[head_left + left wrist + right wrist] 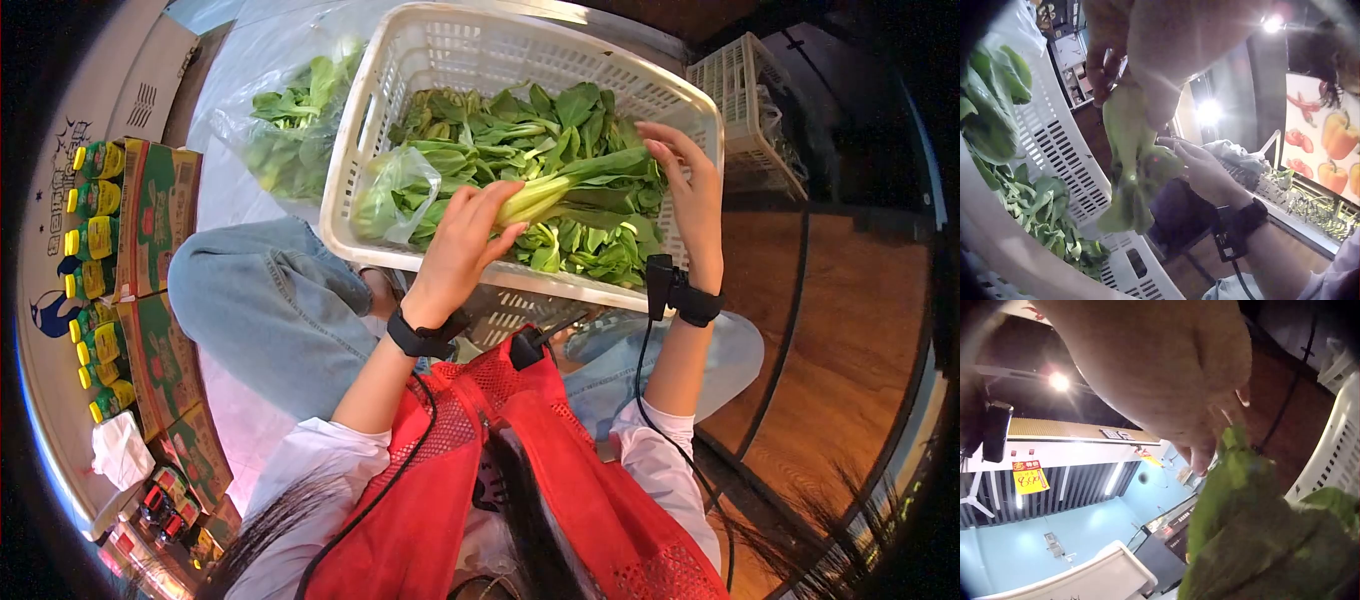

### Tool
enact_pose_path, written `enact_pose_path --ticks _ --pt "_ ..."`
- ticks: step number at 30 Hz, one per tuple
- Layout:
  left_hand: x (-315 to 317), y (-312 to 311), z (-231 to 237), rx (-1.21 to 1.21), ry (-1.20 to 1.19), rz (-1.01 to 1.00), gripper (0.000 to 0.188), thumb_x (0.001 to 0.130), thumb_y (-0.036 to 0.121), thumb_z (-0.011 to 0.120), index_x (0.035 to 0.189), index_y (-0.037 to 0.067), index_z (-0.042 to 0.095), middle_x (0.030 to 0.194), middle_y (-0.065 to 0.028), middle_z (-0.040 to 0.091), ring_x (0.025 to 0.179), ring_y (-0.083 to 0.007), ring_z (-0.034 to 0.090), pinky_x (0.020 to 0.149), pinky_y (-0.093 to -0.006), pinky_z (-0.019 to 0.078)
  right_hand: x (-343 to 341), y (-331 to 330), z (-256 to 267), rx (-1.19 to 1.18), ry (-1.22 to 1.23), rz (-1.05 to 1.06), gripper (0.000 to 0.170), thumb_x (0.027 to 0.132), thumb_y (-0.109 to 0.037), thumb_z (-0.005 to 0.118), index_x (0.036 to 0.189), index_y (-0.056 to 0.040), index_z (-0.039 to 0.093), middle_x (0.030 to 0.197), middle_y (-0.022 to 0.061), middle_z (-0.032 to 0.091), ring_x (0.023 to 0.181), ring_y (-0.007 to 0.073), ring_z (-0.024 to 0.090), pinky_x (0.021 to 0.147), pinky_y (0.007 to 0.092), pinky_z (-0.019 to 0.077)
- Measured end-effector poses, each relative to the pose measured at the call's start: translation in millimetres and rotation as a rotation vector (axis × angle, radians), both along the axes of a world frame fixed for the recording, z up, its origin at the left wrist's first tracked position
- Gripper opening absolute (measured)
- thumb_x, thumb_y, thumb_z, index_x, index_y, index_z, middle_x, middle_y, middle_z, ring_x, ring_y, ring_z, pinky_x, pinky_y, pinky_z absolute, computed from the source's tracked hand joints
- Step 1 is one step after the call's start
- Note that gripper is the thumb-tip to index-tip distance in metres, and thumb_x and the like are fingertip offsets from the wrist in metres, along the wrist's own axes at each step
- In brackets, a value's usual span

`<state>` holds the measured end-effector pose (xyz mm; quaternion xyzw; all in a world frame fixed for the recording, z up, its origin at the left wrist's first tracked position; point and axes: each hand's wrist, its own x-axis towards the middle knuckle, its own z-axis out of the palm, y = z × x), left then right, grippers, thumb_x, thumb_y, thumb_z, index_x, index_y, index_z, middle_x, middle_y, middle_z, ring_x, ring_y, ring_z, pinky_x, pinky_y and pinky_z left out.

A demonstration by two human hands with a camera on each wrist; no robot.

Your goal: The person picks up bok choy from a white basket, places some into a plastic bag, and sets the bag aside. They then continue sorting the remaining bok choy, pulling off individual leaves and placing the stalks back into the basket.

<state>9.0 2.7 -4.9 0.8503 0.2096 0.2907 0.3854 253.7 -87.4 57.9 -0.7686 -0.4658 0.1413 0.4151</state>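
A white plastic basket (345, 150) holds many leafy green vegetables (575, 110). Above them, one bok choy (540, 197) lies sideways, its pale stem end gripped by the left hand (462, 245). In the left wrist view the stem of this bok choy (1125, 125) is between the left fingers, leaves hanging down. The right hand (692, 190) is at the leafy end, fingers bent around the leaf tips; the right wrist view shows its fingertips against the green leaves (1241, 519). A clear plastic bag (405, 190) lies inside the basket's left part.
Left of the basket lies a clear bag of greens (300, 150). Another white crate (735, 110) stands at the right. Boxes (160, 220) and yellow-capped bottles (95, 245) line the far left. The person's legs (270, 300) are folded close below the basket.
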Motion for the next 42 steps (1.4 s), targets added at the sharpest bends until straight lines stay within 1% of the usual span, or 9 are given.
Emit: enact_pose_path --ticks 14,15,19,24,26,29,33,37,42 --pt "-5.0 -1.8 3.7 -0.020 0.021 0.044 0.042 0.079 0.010 0.066 0.118 0.003 0.051 0.103 -0.0128 0.059 0.089 -0.0294 0.051 0.079 -0.0364 0.0431 37.8 -21.9 -18.2 0.340 -0.069 -0.544 0.012 0.086 -0.007 0.060 0.091 -0.0027 0.070 0.084 0.0100 0.067 0.078 0.0131 0.064 0.072 0.0263 0.0490" --pt "-5.2 -1.3 4.7 -0.034 0.035 0.061 0.042 0.079 0.010 0.066 0.118 0.003 0.051 0.103 -0.0130 0.059 0.088 -0.0292 0.051 0.078 -0.0361 0.0431 45.1 -26.2 -19.3 0.199 -0.252 -0.338 0.028 0.089 -0.007 0.057 0.117 -0.0061 0.062 0.116 0.0155 0.061 0.103 0.0206 0.060 0.086 0.0329 0.0479" --pt "-3.8 -3.0 3.9 -0.056 0.014 0.081 0.042 0.079 0.009 0.067 0.119 0.007 0.054 0.099 -0.0125 0.059 0.087 -0.0273 0.052 0.078 -0.0343 0.0436 21.0 -17.3 -26.6 -0.095 -0.626 -0.309 0.068 0.088 -0.011 0.057 0.146 -0.0197 0.022 0.148 0.0178 0.026 0.139 0.0316 0.019 0.108 0.0457 0.0239" --pt "-6.6 -2.1 10.1 -0.058 -0.027 0.000 0.041 0.082 0.015 0.065 0.119 0.003 0.051 0.099 -0.0125 0.057 0.087 -0.0282 0.050 0.080 -0.0367 0.0419 -73.2 1.0 26.4 -0.267 -0.450 0.477 0.089 0.066 -0.028 0.076 0.142 -0.0205 0.031 0.139 0.0105 0.042 0.133 0.0255 0.034 0.112 0.0451 0.0122" --pt "-11.5 1.6 16.6 -0.187 -0.005 -0.042 0.043 0.085 0.020 0.063 0.121 0.002 0.049 0.098 -0.0143 0.056 0.088 -0.0290 0.050 0.080 -0.0360 0.0417 -85.1 4.3 6.6 -0.293 -0.479 0.544 0.081 0.066 -0.025 0.077 0.136 -0.0160 0.039 0.123 0.0137 0.055 0.122 0.0287 0.046 0.108 0.0427 0.0251" --pt "-17.5 13.1 11.1 -0.502 -0.103 0.031 0.042 0.087 0.023 0.061 0.120 0.001 0.047 0.093 -0.0162 0.054 0.089 -0.0306 0.050 0.078 -0.0375 0.0409 -82.9 4.5 -26.1 -0.504 -0.346 0.476 0.066 0.071 -0.023 0.074 0.127 -0.0093 0.042 0.107 0.0181 0.060 0.105 0.0303 0.058 0.093 0.0375 0.0420" --pt "-42.3 52.7 -14.2 0.015 0.152 0.311 0.035 0.082 0.027 0.066 0.102 0.000 0.054 0.088 -0.0157 0.051 0.087 -0.0318 0.049 0.079 -0.0397 0.0401 -79.5 10.2 -52.4 -0.238 0.134 0.324 0.054 0.088 -0.033 0.060 0.125 -0.0056 0.031 0.095 0.0183 0.060 0.079 0.0264 0.064 0.069 0.0354 0.0499" --pt "-48.4 50.8 -57.7 0.098 0.277 0.239 0.028 0.079 0.028 0.068 0.082 0.002 0.060 0.085 -0.0150 0.055 0.083 -0.0318 0.052 0.073 -0.0375 0.0419 -76.7 26.8 -61.1 -0.079 1.288 0.212 0.047 0.091 -0.027 0.053 0.128 -0.0070 0.032 0.108 0.0170 0.059 0.083 0.0185 0.063 0.074 0.0314 0.0515" --pt "-58.2 75.1 -41.0 -0.866 -0.223 0.502 0.025 0.093 0.027 0.048 0.086 0.004 0.055 0.059 0.0005 0.053 0.062 -0.0107 0.054 0.060 -0.0251 0.0393 -89.3 55.2 -56.9 -0.082 1.160 0.215 0.049 0.089 -0.023 0.058 0.131 -0.0057 0.038 0.108 0.0140 0.060 0.086 0.0175 0.062 0.075 0.0313 0.0516"
